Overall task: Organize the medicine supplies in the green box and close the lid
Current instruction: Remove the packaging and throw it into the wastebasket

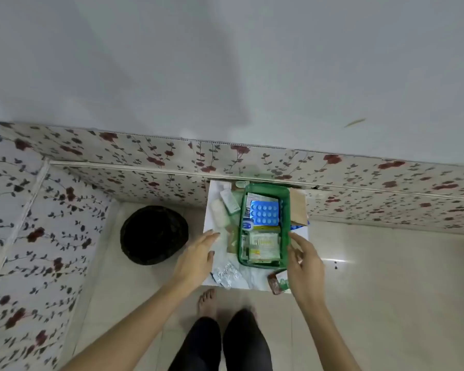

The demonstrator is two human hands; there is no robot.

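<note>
The green box (pixel 285 210) stands open on a small white table (pixel 209 210) against the flowered wall. Inside lie a blue blister pack (pixel 264 213), cotton swabs (pixel 263 241) and small cartons. My right hand (pixel 304 261) hovers by the box's near right corner, fingers apart, holding nothing. My left hand (pixel 198 257) is spread above the table's left edge, also holding nothing. Left of the box lie a white tube (pixel 229 200) and a white roll (pixel 219 214). A silver blister strip (pixel 227 274) lies at the front, and a brown and green packet (pixel 279 282) at the front right corner.
A black round bin (pixel 153 234) sits on the floor left of the table. A brown paper bag (pixel 298 206) lies right of the box. My bare foot (pixel 206 301) and dark trouser legs are just in front of the table. Flowered panels line the wall and the left side.
</note>
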